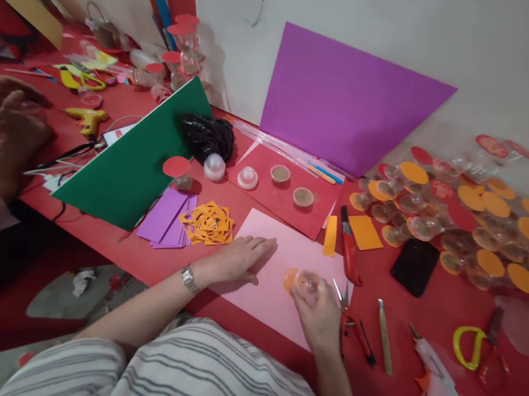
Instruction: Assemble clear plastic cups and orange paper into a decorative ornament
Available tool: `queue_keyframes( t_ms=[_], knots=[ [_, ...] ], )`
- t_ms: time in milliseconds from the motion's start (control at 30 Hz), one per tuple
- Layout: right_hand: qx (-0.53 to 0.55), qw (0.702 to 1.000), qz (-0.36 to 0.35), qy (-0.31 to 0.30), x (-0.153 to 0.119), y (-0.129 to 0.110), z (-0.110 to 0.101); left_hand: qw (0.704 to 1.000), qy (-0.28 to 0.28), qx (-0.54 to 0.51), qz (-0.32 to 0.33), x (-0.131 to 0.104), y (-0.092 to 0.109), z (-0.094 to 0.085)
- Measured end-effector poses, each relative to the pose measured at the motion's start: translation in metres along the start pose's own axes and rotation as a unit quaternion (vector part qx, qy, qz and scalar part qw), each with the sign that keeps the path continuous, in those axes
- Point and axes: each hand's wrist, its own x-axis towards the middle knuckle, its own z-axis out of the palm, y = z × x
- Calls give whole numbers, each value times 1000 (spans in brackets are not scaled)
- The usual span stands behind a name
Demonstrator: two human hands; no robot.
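Observation:
My left hand (pixel 245 259) lies palm down on a pink sheet (pixel 283 235), fingers stretched out, holding nothing. Over the right part of that sheet, my right hand (pixel 320 315) grips a clear plastic hourglass (pixel 307 283) with an orange disc on its end; the grip is slightly blurred. Left of my left hand are orange cut-paper strips (pixel 209 224) and a stack of purple cards (pixel 167 215). Beyond the pink sheet, two small cups of sand (pixel 303 197) and a clear plastic dome (pixel 247 177) stand on a red board (pixel 268 205).
Finished-looking hourglasses (pixel 484 221) crowd the right back. A phone (pixel 414 267), red cutter (pixel 350 253), scissors (pixel 470 347), pliers (pixel 350 320) and glue gun (pixel 438 386) lie rightward. A green board (pixel 132 166) leans left, beside another person's hands (pixel 18 123).

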Motion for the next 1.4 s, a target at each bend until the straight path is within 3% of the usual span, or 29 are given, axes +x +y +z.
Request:
queue_keyframes(
  t_ms=[267, 433, 667, 967, 1133, 1400],
  knots=[
    [-3, 999, -13, 31, -1, -5, 6, 1000, -12, 14, 0, 1, 3, -5],
    [6, 999, -35, 8, -3, -9, 11, 1000, -16, 17, -11, 1, 4, -6],
    [1, 998, -5, 55, 0, 0, 13, 1000, -9, 11, -4, -1, 2, -4],
    [43, 999, -18, -12, -5, 0, -8, 1000, 2, -2, 1, -2, -1, -1],
    [55, 997, -28, -39, 4, -2, 2, 1000, 10, 1, 9, -3, 0, -1],
    [37, 999, -15, -8, 3, -9, 15, 1000, 8, 8, 6, -3, -1, 0]
  ],
)
